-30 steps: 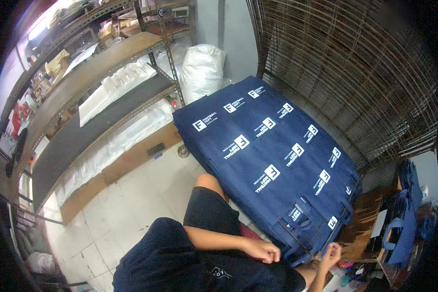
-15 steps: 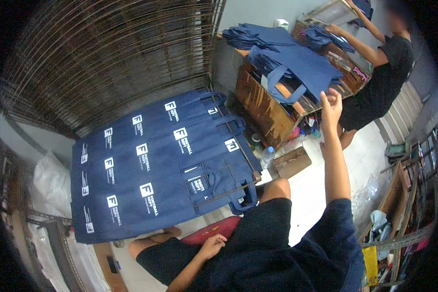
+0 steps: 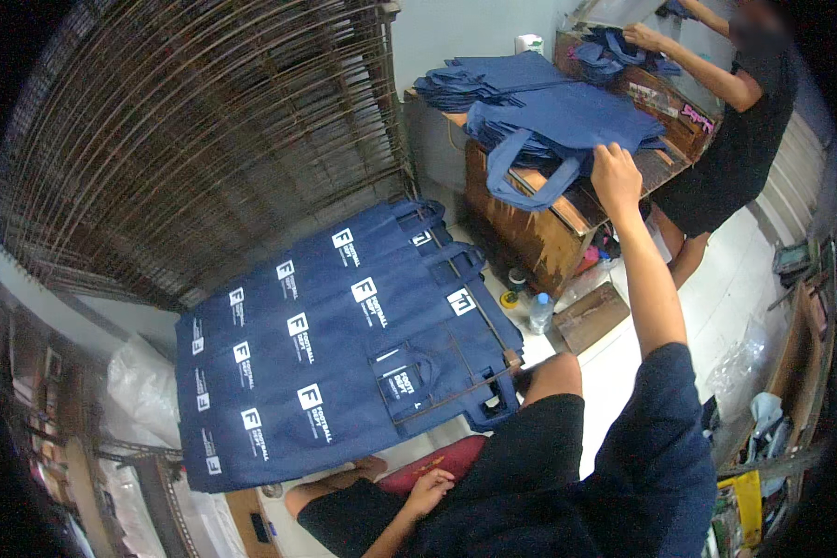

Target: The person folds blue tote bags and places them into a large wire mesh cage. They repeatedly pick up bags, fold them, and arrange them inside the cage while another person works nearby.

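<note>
My right hand (image 3: 616, 177) reaches out to the stack on the wooden cabinet. Its fingers are closed on the near edge of the top navy fabric tote bag (image 3: 581, 116), whose handle loop (image 3: 521, 186) hangs over the cabinet's front. Low in my lap, my left hand (image 3: 430, 491) rests with loosely bent fingers and holds nothing. Beside it is a dark red cushion-like thing (image 3: 428, 465). Left of my knees, navy tote bags with white prints (image 3: 325, 316) lie spread in overlapping rows, with part of a wire rack frame (image 3: 474, 381) showing along their right side.
A tall stack of wire racks (image 3: 205, 139) stands at the far left. The worn wooden cabinet (image 3: 511, 223) bears the bag stack. A co-worker (image 3: 763, 139) handles navy bags behind it. A plastic bottle (image 3: 540, 312) and brown box (image 3: 591, 316) sit on the floor; cluttered shelves line the right.
My right hand has moved onto the stack and closed on the top bag's edge. My left hand stays in my lap. The whole view has shifted a little.
</note>
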The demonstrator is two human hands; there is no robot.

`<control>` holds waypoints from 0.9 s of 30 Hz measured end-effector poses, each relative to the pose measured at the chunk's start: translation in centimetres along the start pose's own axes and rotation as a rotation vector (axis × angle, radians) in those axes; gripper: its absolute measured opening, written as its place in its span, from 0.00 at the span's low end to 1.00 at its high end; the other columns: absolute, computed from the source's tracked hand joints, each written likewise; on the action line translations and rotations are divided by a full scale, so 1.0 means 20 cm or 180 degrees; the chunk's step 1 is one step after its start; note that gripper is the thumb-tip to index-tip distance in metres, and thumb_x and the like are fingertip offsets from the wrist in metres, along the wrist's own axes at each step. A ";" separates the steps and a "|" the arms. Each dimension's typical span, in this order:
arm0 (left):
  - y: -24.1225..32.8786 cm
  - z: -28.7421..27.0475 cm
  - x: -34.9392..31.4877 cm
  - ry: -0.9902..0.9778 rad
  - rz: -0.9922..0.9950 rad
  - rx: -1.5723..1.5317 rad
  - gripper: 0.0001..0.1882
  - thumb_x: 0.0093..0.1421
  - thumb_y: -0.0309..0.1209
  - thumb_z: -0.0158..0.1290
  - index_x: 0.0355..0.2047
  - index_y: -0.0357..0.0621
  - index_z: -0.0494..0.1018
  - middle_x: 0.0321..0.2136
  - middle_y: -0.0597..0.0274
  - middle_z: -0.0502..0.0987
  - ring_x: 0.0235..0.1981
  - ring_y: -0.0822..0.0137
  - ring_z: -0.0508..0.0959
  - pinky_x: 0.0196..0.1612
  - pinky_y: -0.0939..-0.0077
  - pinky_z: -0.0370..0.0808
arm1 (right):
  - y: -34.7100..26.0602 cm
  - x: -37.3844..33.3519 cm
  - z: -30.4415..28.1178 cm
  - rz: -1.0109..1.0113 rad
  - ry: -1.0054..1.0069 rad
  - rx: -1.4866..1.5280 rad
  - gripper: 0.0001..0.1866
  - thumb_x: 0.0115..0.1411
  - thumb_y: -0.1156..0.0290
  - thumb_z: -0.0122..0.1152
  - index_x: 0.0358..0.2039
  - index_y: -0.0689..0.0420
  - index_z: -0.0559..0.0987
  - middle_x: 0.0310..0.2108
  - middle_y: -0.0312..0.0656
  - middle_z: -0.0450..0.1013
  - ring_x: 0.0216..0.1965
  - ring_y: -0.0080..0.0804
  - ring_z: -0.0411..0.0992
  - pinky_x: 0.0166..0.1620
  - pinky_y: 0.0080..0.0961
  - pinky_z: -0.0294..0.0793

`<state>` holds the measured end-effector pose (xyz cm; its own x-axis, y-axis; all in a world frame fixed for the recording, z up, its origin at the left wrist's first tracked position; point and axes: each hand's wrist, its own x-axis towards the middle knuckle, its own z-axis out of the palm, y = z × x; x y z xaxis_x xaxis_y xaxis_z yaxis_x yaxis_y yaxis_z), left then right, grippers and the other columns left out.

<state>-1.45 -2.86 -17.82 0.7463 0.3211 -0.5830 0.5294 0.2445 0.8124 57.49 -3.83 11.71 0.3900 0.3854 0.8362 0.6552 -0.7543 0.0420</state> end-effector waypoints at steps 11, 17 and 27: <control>-0.03 0.00 0.05 -0.0055 0.0186 -0.0037 0.10 0.58 0.29 0.52 0.40 0.43 0.72 0.30 0.66 0.75 0.30 0.75 0.71 0.34 0.80 0.68 | 0.19 0.19 0.14 0.2650 0.0292 0.2861 0.29 0.57 0.51 0.47 0.53 0.58 0.69 0.44 0.49 0.73 0.44 0.37 0.72 0.47 0.31 0.67; -0.06 -0.01 0.03 -0.0026 -0.0059 -0.0089 0.10 0.58 0.30 0.52 0.40 0.42 0.71 0.30 0.67 0.75 0.29 0.76 0.71 0.32 0.81 0.69 | 0.47 0.11 0.15 0.4962 0.0456 0.4666 0.44 0.50 0.34 0.51 0.58 0.55 0.61 0.52 0.50 0.67 0.47 0.40 0.69 0.46 0.38 0.65; -0.02 0.01 0.04 0.0195 -0.0135 -0.0299 0.08 0.57 0.31 0.54 0.38 0.45 0.73 0.27 0.68 0.75 0.27 0.76 0.72 0.32 0.81 0.70 | 0.28 0.32 0.15 0.1486 -0.1566 0.0037 0.32 0.45 0.58 0.59 0.53 0.48 0.69 0.51 0.43 0.69 0.55 0.44 0.63 0.55 0.41 0.62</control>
<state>-1.04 -2.99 -18.60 0.6964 0.3633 -0.6188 0.5178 0.3427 0.7839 65.65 -3.97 15.67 0.8809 0.2199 0.4191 0.3526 -0.8956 -0.2713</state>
